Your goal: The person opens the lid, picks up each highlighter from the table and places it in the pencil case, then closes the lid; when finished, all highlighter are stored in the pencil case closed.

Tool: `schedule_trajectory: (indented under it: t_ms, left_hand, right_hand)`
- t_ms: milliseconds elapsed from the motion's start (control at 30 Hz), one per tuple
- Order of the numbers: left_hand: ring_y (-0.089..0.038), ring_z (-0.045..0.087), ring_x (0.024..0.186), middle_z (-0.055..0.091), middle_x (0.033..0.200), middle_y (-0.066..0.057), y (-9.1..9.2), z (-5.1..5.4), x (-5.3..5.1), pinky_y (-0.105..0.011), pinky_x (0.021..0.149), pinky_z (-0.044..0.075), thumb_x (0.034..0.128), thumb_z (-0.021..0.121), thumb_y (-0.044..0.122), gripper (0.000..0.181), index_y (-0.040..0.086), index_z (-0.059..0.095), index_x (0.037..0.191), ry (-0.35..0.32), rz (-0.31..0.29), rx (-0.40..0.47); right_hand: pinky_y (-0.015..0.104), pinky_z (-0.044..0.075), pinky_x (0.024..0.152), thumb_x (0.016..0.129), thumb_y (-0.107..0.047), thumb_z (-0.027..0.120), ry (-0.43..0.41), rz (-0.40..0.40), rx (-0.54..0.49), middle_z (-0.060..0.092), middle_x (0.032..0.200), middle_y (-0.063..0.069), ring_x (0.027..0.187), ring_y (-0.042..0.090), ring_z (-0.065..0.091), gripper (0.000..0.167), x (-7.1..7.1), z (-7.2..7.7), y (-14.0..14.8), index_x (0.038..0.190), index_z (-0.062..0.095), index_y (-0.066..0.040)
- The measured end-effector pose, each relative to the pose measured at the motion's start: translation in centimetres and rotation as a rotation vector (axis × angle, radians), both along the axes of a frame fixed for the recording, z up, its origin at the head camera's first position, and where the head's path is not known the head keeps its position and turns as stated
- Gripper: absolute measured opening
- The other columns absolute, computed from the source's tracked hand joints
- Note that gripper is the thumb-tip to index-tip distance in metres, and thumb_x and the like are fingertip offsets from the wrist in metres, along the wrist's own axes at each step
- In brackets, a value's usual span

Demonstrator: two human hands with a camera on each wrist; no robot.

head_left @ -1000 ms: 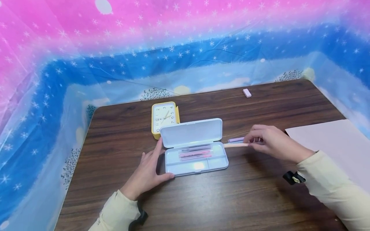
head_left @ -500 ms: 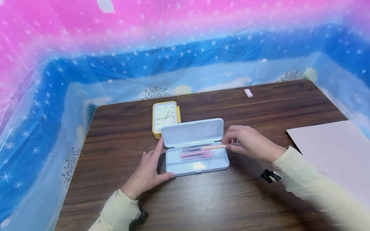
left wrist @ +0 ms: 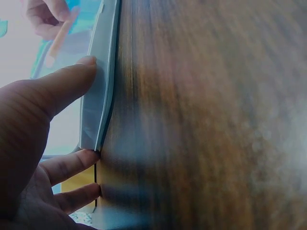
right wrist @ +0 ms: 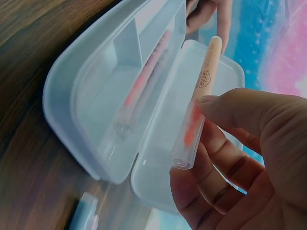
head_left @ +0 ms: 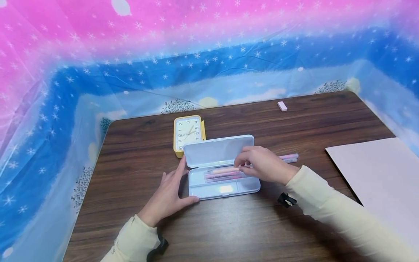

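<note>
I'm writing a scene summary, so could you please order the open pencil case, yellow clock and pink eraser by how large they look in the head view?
1. Open pencil case
2. Yellow clock, partly hidden behind the case
3. Pink eraser, clearly the smallest

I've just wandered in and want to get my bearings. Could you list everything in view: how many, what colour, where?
Pencil case: 1, white, open, mid-table
Held pen: 1, peach, over the case
Pens inside: several, pink and dark, exact count unclear
Loose pens: at least 2, lilac and pale blue, on the table right of the case
Clock: 1, yellow with white face, behind the case's left end
Eraser: 1, pale pink, far edge
Sheet or board: 1, pale pink, right side
Table: 1, dark brown, beneath everything
Snowflake cloth: pink and blue, around the table
Left hand: 1, touching the case's left end
Right hand: 1, pinching the peach pen
Sleeves: 2, cream, on both arms
</note>
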State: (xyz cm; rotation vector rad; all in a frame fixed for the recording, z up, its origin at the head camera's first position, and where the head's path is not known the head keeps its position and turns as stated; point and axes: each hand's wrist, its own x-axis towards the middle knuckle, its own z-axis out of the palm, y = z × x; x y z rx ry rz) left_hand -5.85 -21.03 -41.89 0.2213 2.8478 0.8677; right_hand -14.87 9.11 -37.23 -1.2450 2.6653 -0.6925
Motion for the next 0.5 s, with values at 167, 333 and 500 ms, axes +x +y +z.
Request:
schedule_trajectory:
  t_ms: [167, 333, 500]
  left_hand:
    - [-0.035, 0.034, 0.145, 0.053, 0.147, -0.006, -0.1, -0.1, 0.0, -0.069, 0.116, 0.011, 0.0726, 0.086, 0.044, 0.13, 0.032, -0.011, 0.157, -0.002, 0.0, 0.002]
    - [-0.034, 0.034, 0.145, 0.053, 0.147, -0.006, 0.0, -0.1, 0.0, -0.069, 0.116, 0.011, 0.0722, 0.086, 0.045, 0.13, 0.033, -0.011, 0.157, -0.004, 0.002, 0.007]
    - [-0.034, 0.034, 0.146, 0.053, 0.147, -0.006, 0.0, 0.0, 0.0, -0.069, 0.117, 0.011, 0.0722, 0.087, 0.044, 0.13, 0.033, -0.011, 0.157, -0.012, 0.008, 0.007]
  right_hand:
    - [0.022, 0.05, 0.067, 0.09, -0.015, 0.071, -0.014, 0.005, 0.006, 0.064, 0.093, -0.008, 0.076, 0.005, 0.055, 0.008, 0.0, -0.3, -1.0, 0.096, 0.075, -0.02]
    - [0.022, 0.05, 0.067, 0.091, -0.018, 0.072, -0.001, 0.025, 0.005, 0.064, 0.091, -0.008, 0.075, 0.005, 0.055, 0.005, 0.0, -0.5, -1.7, 0.094, 0.075, -0.019]
    - [0.022, 0.049, 0.066, 0.089, -0.015, 0.072, 0.016, 0.044, -0.009, 0.063, 0.088, -0.008, 0.075, 0.009, 0.056, 0.006, -0.1, -0.8, -2.3, 0.092, 0.075, -0.019]
